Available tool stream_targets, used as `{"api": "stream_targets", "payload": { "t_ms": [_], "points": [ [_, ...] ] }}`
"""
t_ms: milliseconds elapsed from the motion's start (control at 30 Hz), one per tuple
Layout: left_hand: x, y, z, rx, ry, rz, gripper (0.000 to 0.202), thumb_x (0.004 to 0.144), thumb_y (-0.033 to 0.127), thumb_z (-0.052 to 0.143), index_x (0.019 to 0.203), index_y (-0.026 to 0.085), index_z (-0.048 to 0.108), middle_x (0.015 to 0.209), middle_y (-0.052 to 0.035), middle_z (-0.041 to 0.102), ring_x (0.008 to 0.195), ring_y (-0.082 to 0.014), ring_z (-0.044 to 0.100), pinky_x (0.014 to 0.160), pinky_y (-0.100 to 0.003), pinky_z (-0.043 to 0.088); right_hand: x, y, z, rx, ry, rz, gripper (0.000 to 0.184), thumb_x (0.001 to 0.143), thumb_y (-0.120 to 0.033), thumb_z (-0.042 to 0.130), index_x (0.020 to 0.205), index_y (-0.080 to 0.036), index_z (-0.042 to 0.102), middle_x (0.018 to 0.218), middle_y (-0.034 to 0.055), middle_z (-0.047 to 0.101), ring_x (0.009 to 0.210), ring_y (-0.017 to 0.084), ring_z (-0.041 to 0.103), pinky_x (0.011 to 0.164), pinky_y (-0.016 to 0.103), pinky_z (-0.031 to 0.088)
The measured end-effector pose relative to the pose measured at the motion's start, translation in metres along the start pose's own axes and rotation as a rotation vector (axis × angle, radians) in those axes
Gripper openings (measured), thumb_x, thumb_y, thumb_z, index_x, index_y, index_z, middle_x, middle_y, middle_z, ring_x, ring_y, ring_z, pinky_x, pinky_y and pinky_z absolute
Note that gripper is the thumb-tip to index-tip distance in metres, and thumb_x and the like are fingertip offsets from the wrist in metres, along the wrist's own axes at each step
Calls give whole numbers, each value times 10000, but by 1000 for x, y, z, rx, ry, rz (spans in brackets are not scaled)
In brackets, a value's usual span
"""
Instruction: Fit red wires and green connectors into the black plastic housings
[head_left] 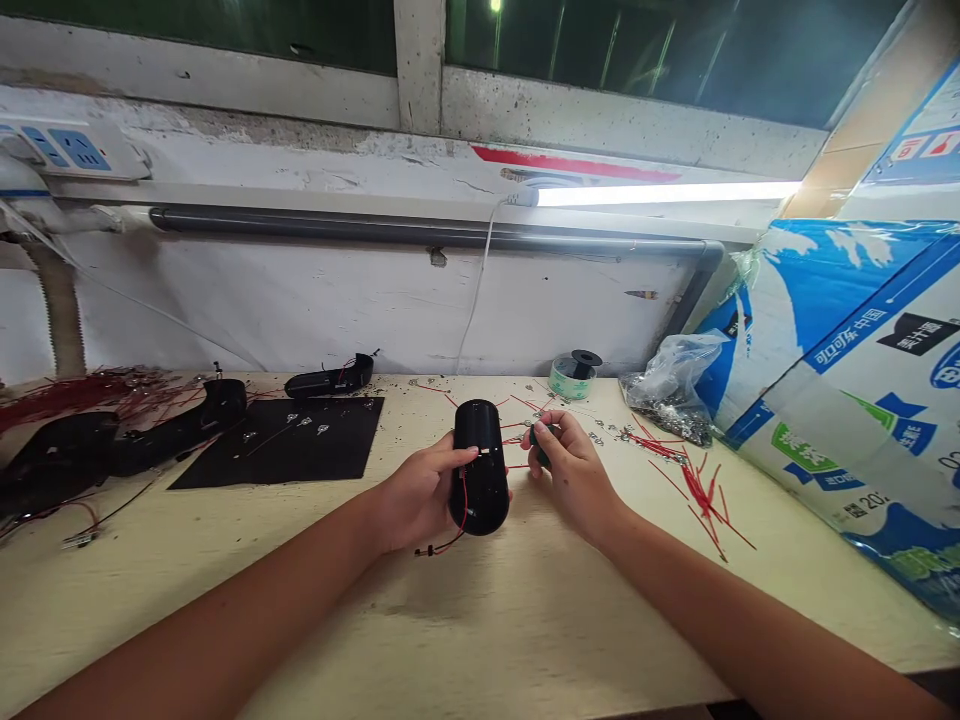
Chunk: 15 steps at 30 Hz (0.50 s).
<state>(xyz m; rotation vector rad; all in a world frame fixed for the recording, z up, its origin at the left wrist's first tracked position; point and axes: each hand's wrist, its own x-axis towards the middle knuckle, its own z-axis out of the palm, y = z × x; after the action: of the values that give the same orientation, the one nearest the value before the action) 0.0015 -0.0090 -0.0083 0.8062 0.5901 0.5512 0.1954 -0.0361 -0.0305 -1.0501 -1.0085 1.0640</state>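
Observation:
A glossy black, elongated plastic housing (481, 495) with rounded ends stands nearly upright above the table. My left hand (418, 490) is closed around its left side, thumb lying on the front near a small pale spot. From there a thin red and black wire (463, 515) runs down to a small dark connector (425, 551) hanging below. Just right of the housing, my right hand (577, 470) pinches a small dark green object (545, 441); its kind is unclear, being mostly covered by the fingers. A gap separates this hand from the housing.
Red wires (705, 495) and small metal parts lie scattered at right, beside a plastic bag (671, 385) of parts and a large blue-white carton (847, 400). A tape roll (571, 380) stands behind. At left are a black mat (281, 440) and more black housings (180, 430).

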Motion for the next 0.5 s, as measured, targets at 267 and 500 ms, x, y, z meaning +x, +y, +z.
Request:
{"api": "stream_targets", "payload": {
  "t_ms": [267,500],
  "points": [
    [-1,-2,-1,34,-37,3,318,899,315,550,1201,239,485,990,-65,627,873,-235,676,877,-421,454,3,4,-3,0,-18,-13,425,788,-540,708,920,-237,440,758,-51,585,563,97,469,526,257,355],
    [1,-2,-1,28,-13,7,336,911,321,547,1228,243,466,992,-59,624,864,-219,684,901,-419,451,4,7,-4,-12,-15,-23,426,796,-540,701,925,-235,433,758,-52,584,554,96,471,534,265,350]
  ]
}}
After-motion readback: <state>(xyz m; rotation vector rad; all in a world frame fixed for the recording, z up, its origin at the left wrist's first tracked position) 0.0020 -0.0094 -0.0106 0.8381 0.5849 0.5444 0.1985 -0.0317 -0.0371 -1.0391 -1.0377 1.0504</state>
